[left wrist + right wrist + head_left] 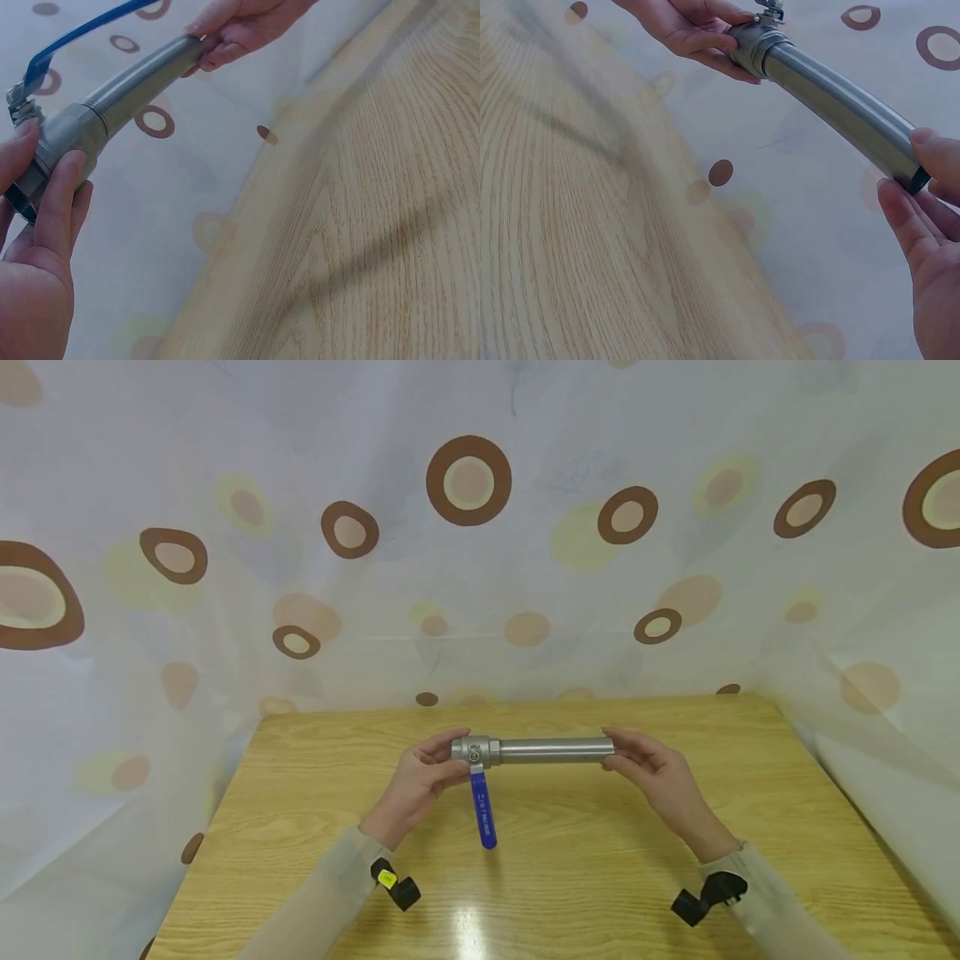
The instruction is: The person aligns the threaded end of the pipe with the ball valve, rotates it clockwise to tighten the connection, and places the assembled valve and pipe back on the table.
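Observation:
A metal ball valve (482, 751) with a blue lever handle (483, 810) is joined to a straight steel pipe (555, 750). Both hands hold this piece level above the table, one at each end. My left hand (414, 785) grips the valve body, thumb on the near side and fingers behind. At the other end, my right hand (660, 781) pinches the pipe's open tip between thumb and fingers. The lever points down toward the near side in the head view. In the left wrist view, the valve's open mouth (22, 201) shows between the fingers.
A wood-grain table (585, 877) lies under the hands, with shadows on it. Behind it and along the sides hangs a pale sheet (525, 568) with brown and yellow circles. Each wrist wears a small black camera, the left one (395, 883) with a yellow label.

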The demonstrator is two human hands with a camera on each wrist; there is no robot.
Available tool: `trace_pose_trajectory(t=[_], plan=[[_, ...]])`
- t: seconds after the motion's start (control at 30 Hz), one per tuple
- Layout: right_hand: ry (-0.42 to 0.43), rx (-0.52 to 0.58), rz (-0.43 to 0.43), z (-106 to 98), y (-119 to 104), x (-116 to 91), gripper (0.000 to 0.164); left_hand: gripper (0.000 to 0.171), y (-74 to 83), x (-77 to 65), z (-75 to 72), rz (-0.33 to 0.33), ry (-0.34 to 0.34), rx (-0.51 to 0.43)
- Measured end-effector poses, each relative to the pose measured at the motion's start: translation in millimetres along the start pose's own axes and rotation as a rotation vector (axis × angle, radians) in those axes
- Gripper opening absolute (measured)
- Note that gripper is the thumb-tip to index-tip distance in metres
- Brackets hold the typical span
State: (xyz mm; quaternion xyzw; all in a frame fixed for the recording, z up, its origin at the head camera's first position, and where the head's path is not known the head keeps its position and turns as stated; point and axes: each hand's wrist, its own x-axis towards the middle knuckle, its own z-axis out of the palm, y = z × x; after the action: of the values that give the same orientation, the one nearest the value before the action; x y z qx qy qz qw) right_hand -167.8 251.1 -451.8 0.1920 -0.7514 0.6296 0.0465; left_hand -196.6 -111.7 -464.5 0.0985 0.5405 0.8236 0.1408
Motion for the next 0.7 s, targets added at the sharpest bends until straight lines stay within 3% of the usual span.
trace_pose_trajectory(t=[0.17,0.43,0.7], plan=[[-0.034,0.073,-0.02,0.2,2.1,0.4,0.047,0.049,-0.2,-0.8,-0.5,0.003,0.009,-0.007],[0.016,-0.07,0.042,0.0,0.8,-1.0,0.036,0.047,-1.4,-1.4,-0.2,-0.008,0.019,-0.012],[-0.015,-0.001,0.006,-0.8,0.2,-0.9,0.041,0.05,-0.5,-0.5,0.2,-0.011,-0.001,-0.027]])
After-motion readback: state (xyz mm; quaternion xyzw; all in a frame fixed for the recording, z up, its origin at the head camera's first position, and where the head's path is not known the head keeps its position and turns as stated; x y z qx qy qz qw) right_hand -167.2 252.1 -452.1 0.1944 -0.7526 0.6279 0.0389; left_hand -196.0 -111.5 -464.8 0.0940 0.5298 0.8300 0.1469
